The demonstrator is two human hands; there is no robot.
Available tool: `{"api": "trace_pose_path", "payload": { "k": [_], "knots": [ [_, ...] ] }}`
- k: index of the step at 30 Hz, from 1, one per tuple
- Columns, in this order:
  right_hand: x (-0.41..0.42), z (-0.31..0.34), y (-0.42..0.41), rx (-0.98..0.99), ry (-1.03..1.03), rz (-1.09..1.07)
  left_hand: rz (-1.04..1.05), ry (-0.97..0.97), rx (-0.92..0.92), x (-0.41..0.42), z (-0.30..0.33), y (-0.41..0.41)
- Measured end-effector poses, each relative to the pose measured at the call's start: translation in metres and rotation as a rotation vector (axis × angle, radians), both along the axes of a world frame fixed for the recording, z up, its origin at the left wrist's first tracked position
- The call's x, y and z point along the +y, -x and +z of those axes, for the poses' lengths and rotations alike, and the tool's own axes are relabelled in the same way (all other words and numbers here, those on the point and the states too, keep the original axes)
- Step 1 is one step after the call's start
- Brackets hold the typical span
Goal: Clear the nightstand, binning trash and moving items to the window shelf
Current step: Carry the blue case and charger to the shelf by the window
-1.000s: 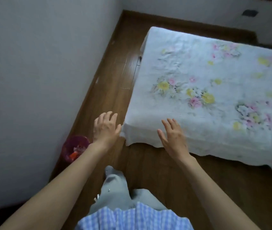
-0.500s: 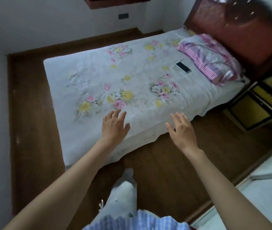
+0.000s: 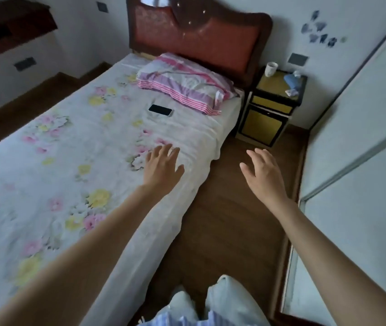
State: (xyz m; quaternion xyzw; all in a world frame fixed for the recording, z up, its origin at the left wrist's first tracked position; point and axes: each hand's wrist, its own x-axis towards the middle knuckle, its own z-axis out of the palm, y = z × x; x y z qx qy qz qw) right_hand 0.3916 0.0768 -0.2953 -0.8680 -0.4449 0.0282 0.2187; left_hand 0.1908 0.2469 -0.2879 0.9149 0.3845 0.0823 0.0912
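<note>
Within the last second the view has swung from the foot of the bed, where a small bin stood against the wall, round to the head end, so the nightstand now stands in sight ahead and to the right; the person appears to be turning toward the work, and no item has yet been lifted. The left hand hangs over the near edge of the bed, fingers spread and straight, holding nothing; whether it touches the sheet cannot be told. The right hand is raised over the wooden floor, fingers loosely extended, also empty. Both remain well apart from the nightstand. On its yellow tabletop stand a white mug at the rear left corner, a blue object toward the right edge, and a small pale packet nearer the front right; what the last two are is too blurred to state. The bin is out of view, and no window shelf can be identified. The bed carries a floral sheet, a striped pillow against a red padded headboard, and a dark phone lying flat just below the pillow. A pale sliding panel borders the narrow floor strip on the right. Judgement: task at its start; the approach down this strip comes next.
</note>
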Motion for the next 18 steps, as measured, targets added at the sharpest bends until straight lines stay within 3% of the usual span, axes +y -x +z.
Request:
{"api": "trace_pose_path", "payload": {
  "k": [9, 18],
  "knots": [
    [-0.015, -0.007, -0.135, -0.016, 0.014, -0.229, -0.279, -0.023, 0.001, 0.029, -0.006, -0.192],
    [-0.007, -0.009, -0.298, 0.033, 0.034, -0.269, -0.337, 0.015, -0.023, 0.036, -0.007, -0.375]
  ]
}}
